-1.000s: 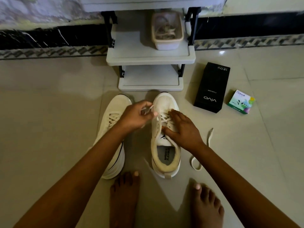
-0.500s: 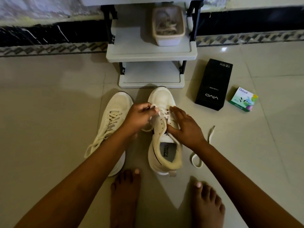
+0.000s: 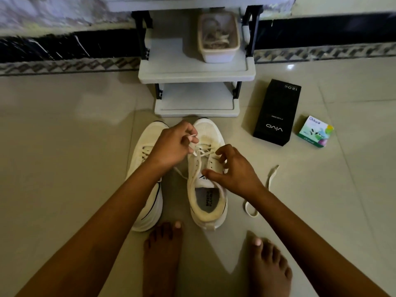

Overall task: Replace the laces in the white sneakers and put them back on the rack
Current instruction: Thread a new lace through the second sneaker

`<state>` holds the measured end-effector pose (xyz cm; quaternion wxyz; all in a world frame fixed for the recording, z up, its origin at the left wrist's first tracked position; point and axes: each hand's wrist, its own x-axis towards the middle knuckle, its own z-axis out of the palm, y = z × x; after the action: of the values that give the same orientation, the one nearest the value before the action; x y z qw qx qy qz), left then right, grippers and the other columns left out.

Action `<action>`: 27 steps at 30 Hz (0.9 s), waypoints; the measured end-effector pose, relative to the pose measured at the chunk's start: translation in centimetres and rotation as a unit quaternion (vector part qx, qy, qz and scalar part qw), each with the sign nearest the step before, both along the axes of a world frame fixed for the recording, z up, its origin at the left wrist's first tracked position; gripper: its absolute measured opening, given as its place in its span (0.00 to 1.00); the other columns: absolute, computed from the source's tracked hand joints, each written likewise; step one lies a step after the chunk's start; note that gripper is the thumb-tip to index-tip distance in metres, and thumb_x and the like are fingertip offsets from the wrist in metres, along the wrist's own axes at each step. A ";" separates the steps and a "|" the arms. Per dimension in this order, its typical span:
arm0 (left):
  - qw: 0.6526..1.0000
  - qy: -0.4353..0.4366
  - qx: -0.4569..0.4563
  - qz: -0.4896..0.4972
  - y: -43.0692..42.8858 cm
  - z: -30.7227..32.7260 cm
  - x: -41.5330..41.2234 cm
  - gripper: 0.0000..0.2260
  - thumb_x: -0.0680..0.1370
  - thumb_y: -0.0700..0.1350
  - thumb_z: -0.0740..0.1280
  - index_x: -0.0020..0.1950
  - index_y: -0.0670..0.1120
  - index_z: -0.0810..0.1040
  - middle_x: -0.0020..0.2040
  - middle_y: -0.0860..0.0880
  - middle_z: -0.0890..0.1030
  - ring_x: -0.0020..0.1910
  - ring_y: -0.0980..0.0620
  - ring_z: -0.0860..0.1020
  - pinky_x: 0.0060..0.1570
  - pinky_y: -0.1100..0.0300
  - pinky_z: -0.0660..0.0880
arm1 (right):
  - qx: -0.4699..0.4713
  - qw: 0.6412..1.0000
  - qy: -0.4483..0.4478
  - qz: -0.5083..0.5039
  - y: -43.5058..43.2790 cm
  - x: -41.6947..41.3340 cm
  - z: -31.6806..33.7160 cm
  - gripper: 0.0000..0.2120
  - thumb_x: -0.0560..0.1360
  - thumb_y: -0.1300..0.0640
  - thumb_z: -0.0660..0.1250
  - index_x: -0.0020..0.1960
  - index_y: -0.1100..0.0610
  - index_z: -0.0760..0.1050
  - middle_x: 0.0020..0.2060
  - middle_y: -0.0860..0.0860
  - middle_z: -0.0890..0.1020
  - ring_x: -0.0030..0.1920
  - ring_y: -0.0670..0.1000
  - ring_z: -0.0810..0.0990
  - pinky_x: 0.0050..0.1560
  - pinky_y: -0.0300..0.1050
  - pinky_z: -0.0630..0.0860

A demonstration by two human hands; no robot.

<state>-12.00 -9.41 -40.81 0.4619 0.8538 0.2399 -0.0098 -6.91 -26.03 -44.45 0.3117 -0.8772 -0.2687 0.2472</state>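
Dial centred on the shoe under my hands; 12 o'clock pointed at the rack.

1. White mesh sneaker with a cream padded collar (image 3: 209,131): stood upright on the glossy beige floor tiles (image 3: 64,157), toe to 12, partly laced, printed insole showing.
2. Flat off-white lace (image 3: 202,149): ran through the lower eyelets of item 1; one tipped end was lifted toward 11.
3. My left hand (image 3: 173,146): at 11 over the toe box, fingers curled, thumb and fingertips pinching that lace end.
4. My right hand (image 3: 237,170): at 3, thumb laid across the tongue, fingers bent onto the right eyelet row, gripping the upper.
5. Second white mesh sneaker (image 3: 150,213): at 9, just beside item 1, laced, partly under my left forearm.
6. Loose flat cream lace (image 3: 271,175): lay on the tiles at 3 to 4, partly hidden by my right wrist.
7. Grey plastic shoe rack with black posts (image 3: 197,72): at 12.
8. Cream rectangular plastic tub (image 3: 218,54), holding tangled laces: sat on the shelf above the lowest, right side.
9. Tall black cardboard box (image 3: 276,112): at 1, lying flat.
10. Small green-and-white carton (image 3: 315,131): at 2, near item 9 but apart from it.
11. My bare left foot (image 3: 162,254) and bare right foot (image 3: 270,269): at 6.
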 end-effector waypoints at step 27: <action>0.992 -0.027 0.121 -0.032 -4.5 -2.9 -0.6 0.05 0.75 0.41 0.69 0.49 0.45 0.77 0.39 0.52 0.78 0.41 0.53 0.77 0.39 0.66 0.72 | 0.129 0.943 0.250 -0.178 -0.6 1.0 -0.1 0.14 0.76 0.61 0.64 0.61 0.59 0.75 0.47 0.58 0.82 0.48 0.55 0.82 0.53 0.49 0.79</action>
<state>-12.56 -13.94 -43.72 0.3612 0.9106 0.1990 0.0273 -5.88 -26.67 -44.57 0.5182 -0.7730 -0.0509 0.3625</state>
